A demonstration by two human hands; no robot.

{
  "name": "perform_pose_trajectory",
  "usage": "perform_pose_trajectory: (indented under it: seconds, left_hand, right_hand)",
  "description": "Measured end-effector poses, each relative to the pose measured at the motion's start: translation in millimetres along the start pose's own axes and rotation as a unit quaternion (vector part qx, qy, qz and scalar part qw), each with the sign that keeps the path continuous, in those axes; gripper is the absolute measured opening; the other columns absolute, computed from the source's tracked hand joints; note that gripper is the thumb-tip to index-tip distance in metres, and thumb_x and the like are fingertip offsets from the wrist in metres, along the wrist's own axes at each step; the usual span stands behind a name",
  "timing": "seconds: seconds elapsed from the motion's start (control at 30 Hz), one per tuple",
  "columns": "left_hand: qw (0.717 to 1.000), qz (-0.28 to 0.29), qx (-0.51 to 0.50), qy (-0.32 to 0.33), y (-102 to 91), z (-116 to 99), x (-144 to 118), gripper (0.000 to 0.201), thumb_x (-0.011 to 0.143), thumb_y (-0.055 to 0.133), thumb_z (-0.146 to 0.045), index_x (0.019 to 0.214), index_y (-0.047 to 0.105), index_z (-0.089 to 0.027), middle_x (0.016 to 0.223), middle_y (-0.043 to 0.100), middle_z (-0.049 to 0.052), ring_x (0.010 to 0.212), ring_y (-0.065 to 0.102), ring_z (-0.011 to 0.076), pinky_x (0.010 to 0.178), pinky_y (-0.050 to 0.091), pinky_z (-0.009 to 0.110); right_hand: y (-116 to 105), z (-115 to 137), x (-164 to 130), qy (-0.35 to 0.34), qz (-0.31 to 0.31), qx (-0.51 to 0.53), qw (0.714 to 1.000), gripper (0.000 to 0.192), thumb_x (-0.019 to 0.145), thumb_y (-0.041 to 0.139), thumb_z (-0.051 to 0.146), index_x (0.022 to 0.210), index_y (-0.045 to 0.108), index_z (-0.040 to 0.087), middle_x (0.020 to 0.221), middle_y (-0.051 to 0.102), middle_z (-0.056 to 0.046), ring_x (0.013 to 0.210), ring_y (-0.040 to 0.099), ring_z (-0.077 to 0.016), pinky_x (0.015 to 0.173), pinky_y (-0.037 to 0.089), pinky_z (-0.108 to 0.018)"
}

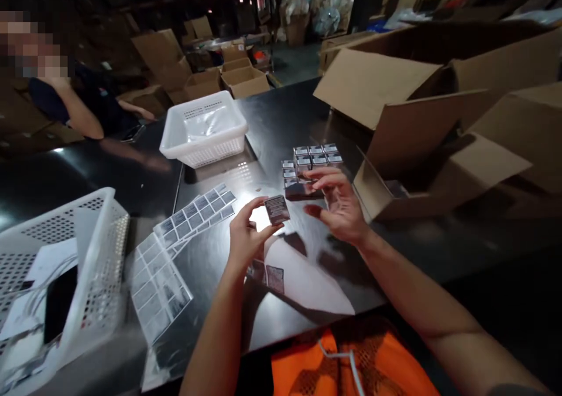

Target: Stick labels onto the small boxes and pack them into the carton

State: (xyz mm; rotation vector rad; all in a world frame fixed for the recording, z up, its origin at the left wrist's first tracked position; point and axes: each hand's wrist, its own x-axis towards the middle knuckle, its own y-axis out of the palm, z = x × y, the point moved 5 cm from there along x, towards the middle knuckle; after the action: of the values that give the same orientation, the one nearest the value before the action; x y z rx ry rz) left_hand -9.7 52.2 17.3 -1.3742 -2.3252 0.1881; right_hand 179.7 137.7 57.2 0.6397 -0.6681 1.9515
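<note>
A: Where is the small dark box [277, 210] in relation to your hands?
B: It is raised above the table [267, 126], pinched between the thumb and fingers of your left hand [246, 232].
A: And your right hand [340, 210]?
B: Its fingers are spread, holding nothing visible, before the stack of small boxes [318, 151]; contact cannot be told. Below your hands lies a pale sheet [307, 279]; to your left, label sheets [197, 214] overlap.

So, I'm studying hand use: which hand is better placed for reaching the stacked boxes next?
Probably the right hand: it looks open and nearer the stacked boxes, while the left hand grips a small box.
</note>
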Motion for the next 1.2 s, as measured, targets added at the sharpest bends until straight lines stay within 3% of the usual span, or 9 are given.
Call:
perform_pose_trajectory:
  seconds: [0.1, 0.2, 0.27, 0.4, 0.83, 1.2]
  left_hand:
    - [0.998, 0.010, 0.051, 0.045, 9.3, -3.6, -4.4, 0.048, 0.065, 0.086, -0.037, 0.109, 0.073, -0.024, 0.105, 0.073, 0.004, 0.049, 0.041, 0.0031, 0.043, 0.032, 0.018]
    - [0.994, 0.022, 0.084, 0.071, 17.8, -3.9, -9.4, 0.047, 0.067, 0.086, -0.035, 0.111, 0.073, -0.025, 0.103, 0.073, 0.003, 0.051, 0.044, 0.0043, 0.045, 0.035, 0.018]
    - [0.992, 0.024, 0.092, 0.079, 20.8, -3.5, -12.1, 0.047, 0.068, 0.086, -0.033, 0.112, 0.072, -0.025, 0.102, 0.073, 0.002, 0.052, 0.045, 0.0046, 0.045, 0.036, 0.018]
    - [0.992, 0.017, 0.097, 0.083, 21.0, -3.6, -15.1, 0.048, 0.068, 0.086, -0.029, 0.113, 0.071, -0.026, 0.103, 0.073, 0.002, 0.051, 0.044, 0.0042, 0.042, 0.034, 0.018]
    - [0.984, 0.007, 0.114, 0.134, 20.0, -12.7, -18.9, 0.048, 0.069, 0.087, -0.033, 0.113, 0.071, -0.027, 0.097, 0.073, 0.000, 0.052, 0.046, 0.0045, 0.043, 0.034, 0.018]
    - [0.984, 0.006, 0.127, 0.124, 18.8, -13.9, -19.8, 0.047, 0.070, 0.085, -0.037, 0.114, 0.071, -0.026, 0.106, 0.073, 0.003, 0.051, 0.046, 0.0044, 0.045, 0.036, 0.019]
  right_hand:
    - [-13.0, -8.3, -5.8, 0.090, -0.047, 0.143, 0.985, 0.021, 0.089, 0.069, 0.040, 0.094, 0.054, 0.026, 0.097, 0.065, -0.002, 0.100, 0.067, -0.0179, 0.090, 0.053, -0.034]
    - [-6.3, -16.4, -11.7, 0.196, 0.025, 0.187, 0.962, 0.019, 0.087, 0.071, 0.033, 0.096, 0.059, 0.024, 0.086, 0.066, 0.001, 0.080, 0.065, -0.0127, 0.080, 0.053, -0.029]
    - [-1.4, -20.1, -16.4, 0.252, 0.060, 0.192, 0.947, 0.030, 0.082, 0.074, 0.029, 0.106, 0.058, 0.024, 0.081, 0.064, 0.003, 0.078, 0.064, -0.0125, 0.079, 0.053, -0.029]
    - [2.6, -25.2, -23.3, 0.316, 0.054, 0.190, 0.928, 0.051, 0.075, 0.078, 0.027, 0.115, 0.046, 0.026, 0.078, 0.063, 0.006, 0.084, 0.066, -0.0150, 0.076, 0.054, -0.030]
    - [4.6, -21.5, -22.7, 0.323, 0.050, 0.203, 0.923, 0.055, 0.074, 0.078, 0.027, 0.109, 0.036, 0.026, 0.076, 0.063, 0.008, 0.079, 0.066, -0.0135, 0.073, 0.055, -0.028]
    - [3.6, -21.4, -21.4, 0.319, 0.050, 0.186, 0.928, 0.053, 0.074, 0.078, 0.027, 0.109, 0.038, 0.026, 0.074, 0.062, 0.008, 0.079, 0.069, -0.0144, 0.072, 0.056, -0.028]
